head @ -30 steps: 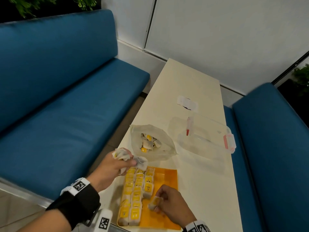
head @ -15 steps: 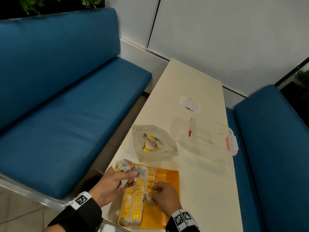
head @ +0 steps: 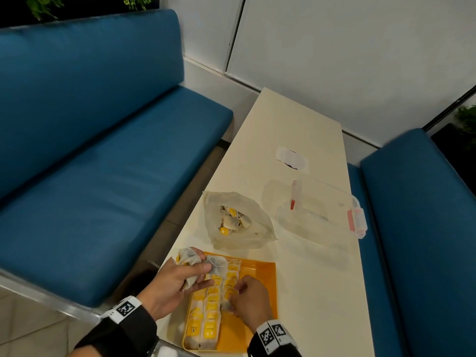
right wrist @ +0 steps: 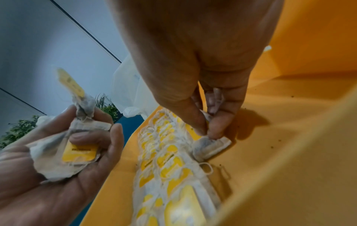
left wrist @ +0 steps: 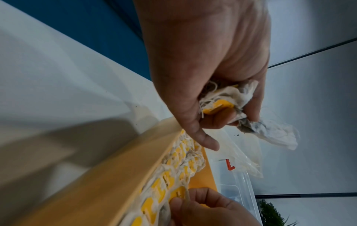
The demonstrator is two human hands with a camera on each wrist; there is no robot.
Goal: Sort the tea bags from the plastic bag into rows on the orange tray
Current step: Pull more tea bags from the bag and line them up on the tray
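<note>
Papery tea bags [head: 206,313] on orange tray [head: 260,276]

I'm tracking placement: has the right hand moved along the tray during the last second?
Yes. The right hand moved up the orange tray, away from its near edge, toward the plastic bag.

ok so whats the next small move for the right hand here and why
Probably press the tea bag flat against the end of the rows and let go. The right hand pinches it low over the orange tray, right beside the laid bags, while the left hand holds a bunch of tea bags waiting to be placed.
</note>
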